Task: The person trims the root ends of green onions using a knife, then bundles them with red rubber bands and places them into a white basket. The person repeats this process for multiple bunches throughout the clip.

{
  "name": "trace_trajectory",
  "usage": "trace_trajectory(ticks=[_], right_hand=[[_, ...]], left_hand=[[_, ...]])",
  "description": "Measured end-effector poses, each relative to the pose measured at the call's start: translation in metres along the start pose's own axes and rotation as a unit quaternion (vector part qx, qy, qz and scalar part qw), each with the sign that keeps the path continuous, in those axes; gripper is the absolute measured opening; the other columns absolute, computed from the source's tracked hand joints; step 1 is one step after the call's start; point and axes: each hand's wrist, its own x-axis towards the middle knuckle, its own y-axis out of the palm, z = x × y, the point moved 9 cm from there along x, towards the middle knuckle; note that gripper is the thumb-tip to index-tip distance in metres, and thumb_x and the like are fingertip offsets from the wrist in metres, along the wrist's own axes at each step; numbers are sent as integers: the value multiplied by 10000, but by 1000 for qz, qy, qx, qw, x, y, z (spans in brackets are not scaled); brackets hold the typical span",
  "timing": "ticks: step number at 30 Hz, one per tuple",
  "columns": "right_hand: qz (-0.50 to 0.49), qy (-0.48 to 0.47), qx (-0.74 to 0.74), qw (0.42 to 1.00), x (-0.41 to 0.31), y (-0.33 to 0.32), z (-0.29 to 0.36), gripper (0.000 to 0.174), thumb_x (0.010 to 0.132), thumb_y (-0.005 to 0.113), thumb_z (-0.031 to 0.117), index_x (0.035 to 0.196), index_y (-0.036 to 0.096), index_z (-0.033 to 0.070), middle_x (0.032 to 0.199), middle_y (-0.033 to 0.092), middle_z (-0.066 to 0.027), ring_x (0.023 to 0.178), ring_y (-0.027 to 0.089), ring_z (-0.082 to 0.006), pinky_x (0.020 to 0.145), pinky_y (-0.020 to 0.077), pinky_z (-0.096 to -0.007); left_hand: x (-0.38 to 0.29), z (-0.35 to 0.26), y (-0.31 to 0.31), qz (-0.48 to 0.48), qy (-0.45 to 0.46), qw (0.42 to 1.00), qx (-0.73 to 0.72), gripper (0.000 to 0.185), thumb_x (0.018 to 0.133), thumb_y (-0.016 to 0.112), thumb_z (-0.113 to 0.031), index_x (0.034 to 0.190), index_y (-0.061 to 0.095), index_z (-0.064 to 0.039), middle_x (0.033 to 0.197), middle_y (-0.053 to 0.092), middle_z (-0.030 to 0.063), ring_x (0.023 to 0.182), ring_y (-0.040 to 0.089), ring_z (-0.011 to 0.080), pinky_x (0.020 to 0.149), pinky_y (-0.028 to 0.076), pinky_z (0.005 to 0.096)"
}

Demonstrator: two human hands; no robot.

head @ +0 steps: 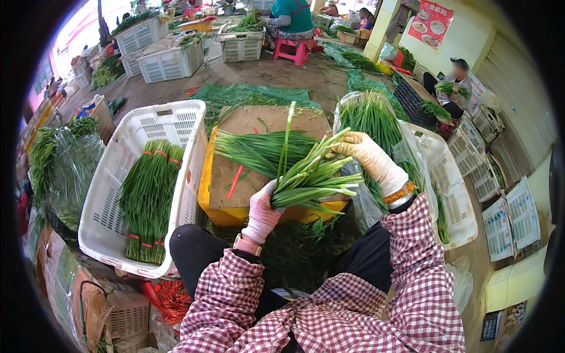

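Note:
My left hand [260, 209], in a striped knit glove, grips a loose bunch of garlic chives [309, 178] around its green leaves. The pale stem ends fan out to the right, and one stalk [288, 137] stands upright from the bunch. My right hand [368, 156], in a stained pale glove, pinches stem ends at the bunch's upper right. Below and beyond the hands is a brown board [223, 176] on a yellow box [229, 216]. Another heap of chives [269, 150] lies across the board, near a red tie strip [235, 182].
At left stands a white plastic crate [99, 181] holding chive bundles [148, 198] tied in red. At right, loose chives [366, 114] fill a plastic bag beside another white crate [459, 212]. Red ties [172, 302] lie low left. Two seated people [291, 22] [459, 84] are farther off.

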Motion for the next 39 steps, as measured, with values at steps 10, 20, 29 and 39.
trace_trajectory(ticks=[10,20,29,39], right_hand=[[-59,-293,101,949,-46,-39,71,217,938,617,278,955,666,67,1127,694,-149,1049,639,-252,1079,399,-434],[-203,-205,-450,845,-72,0,87,387,784,777,269,1114,698,84,1246,637,-127,1240,555,-291,1083,397,-418],[16,-187,-463,866,2,42,50,356,760,750,213,1072,725,44,1092,713,-142,1053,647,-327,948,498,-398],[-56,-238,-617,748,-16,31,57,219,809,680,163,1024,703,126,1101,672,-15,1183,572,-209,1206,198,-528]], left_hand=[[0,24,6,15,-61,988,-138,486,822,677,77,1295,588,11,1154,700,62,1026,631,104,902,526,280],[2,24,3,-20,-26,999,-16,572,744,753,72,1287,600,-23,1076,719,103,943,680,152,833,553,297],[3,-20,-7,-38,57,988,138,574,711,727,41,1258,634,-106,1050,711,120,930,707,299,800,565,334],[4,-10,0,1,50,995,88,595,720,727,67,1285,620,-87,1112,712,109,991,703,238,846,562,316]])
